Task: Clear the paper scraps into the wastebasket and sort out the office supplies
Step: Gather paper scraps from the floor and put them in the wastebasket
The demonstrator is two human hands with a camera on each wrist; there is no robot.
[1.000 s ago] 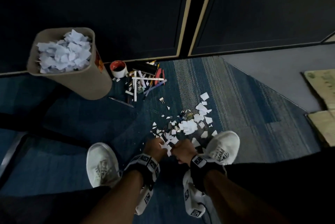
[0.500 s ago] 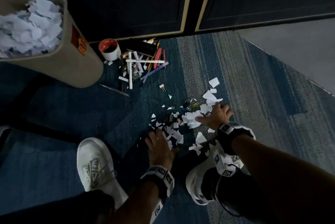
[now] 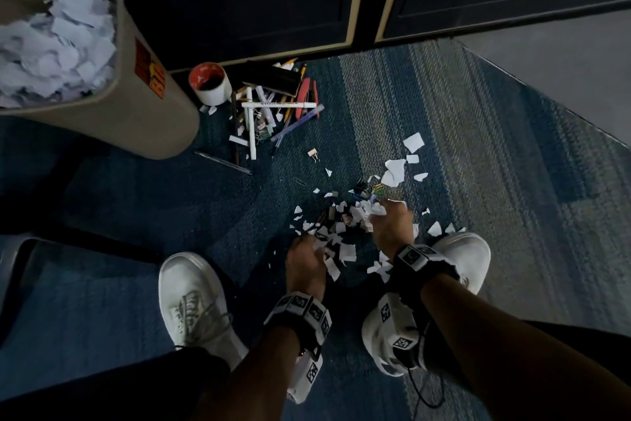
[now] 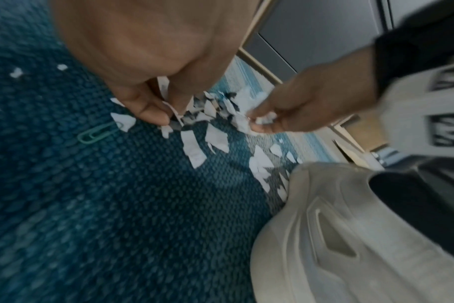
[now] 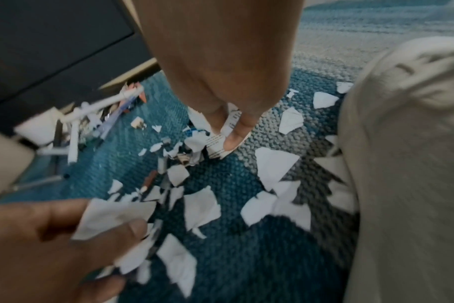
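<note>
Overhead, our left hand (image 3: 305, 258) and right hand (image 3: 389, 221) both pinch paper scraps (image 3: 341, 233) at lower centre; the wastebasket (image 3: 112, 106) stands upper left, nearer our left. Left-wrist view: thumb and fingers (image 4: 153, 114) nip scraps. Right-wrist view: likewise, fingertips (image 5: 233, 141) clamping a printed scrap.

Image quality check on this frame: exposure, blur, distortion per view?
Head view: underexposed, cabinet fronts near black, wide-angle bending at the wastebasket. Left wrist view: brighter, motion blur on the right hand, green paper clip fairly sharp. Right wrist view: left hand and pens smeared, paper scraps soft.
</note>
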